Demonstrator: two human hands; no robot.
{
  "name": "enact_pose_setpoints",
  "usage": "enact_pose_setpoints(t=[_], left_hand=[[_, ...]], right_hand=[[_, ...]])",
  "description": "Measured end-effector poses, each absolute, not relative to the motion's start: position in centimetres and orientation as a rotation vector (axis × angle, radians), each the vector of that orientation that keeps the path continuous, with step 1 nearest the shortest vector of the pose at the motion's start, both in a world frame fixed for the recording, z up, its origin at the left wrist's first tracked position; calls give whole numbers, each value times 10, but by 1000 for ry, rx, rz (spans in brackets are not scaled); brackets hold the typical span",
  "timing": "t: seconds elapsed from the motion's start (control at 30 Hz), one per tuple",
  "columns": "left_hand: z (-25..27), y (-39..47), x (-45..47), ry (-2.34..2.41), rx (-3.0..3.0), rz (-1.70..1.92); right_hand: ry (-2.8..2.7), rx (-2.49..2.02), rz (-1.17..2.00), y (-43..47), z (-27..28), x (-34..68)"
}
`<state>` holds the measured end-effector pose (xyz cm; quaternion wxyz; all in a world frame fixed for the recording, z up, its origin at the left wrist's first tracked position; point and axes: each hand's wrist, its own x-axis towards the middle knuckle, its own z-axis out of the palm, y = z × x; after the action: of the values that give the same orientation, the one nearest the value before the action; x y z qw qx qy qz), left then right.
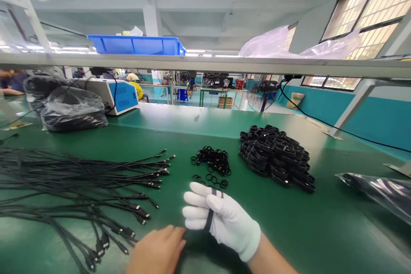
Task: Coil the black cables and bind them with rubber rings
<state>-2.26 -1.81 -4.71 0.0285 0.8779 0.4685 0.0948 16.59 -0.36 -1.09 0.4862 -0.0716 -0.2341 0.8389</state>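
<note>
My right hand [221, 218], in a white glove, is palm up at the front of the table with its thumb bent in over the fingers. A black cable [209, 220] is wound around those fingers and passes under the thumb. My bare left hand [157, 250] is just to the left, back up, fingers curled; a dark length of cable shows below its fingertips, and the grip itself is mostly hidden. Small black rings [213, 160] lie in a heap beyond the right hand, with several loose ones nearer to it.
Many straight black cables [122, 171] with plugs spread across the left. Coiled black cables [276, 154] are piled at the right, near a clear bag [382, 192]. A bagged bundle [73, 109] and a blue-white machine [123, 96] stand back left. A shelf [205, 63] crosses overhead, carrying a blue bin [138, 46].
</note>
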Motion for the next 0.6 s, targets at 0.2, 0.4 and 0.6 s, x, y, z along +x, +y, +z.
enact_pose_setpoints(t=[0.2,0.4,0.6], left_hand=[[-22,-36,4,1342,2918,254],[24,0,-13,1155,2381,305],[-3,11,-15,1041,1822,513]], right_hand=[[-668,-672,1940,-7,-26,162],[-934,-497,2375,-18,-43,158],[-1005,-296,2505,-24,-50,150]])
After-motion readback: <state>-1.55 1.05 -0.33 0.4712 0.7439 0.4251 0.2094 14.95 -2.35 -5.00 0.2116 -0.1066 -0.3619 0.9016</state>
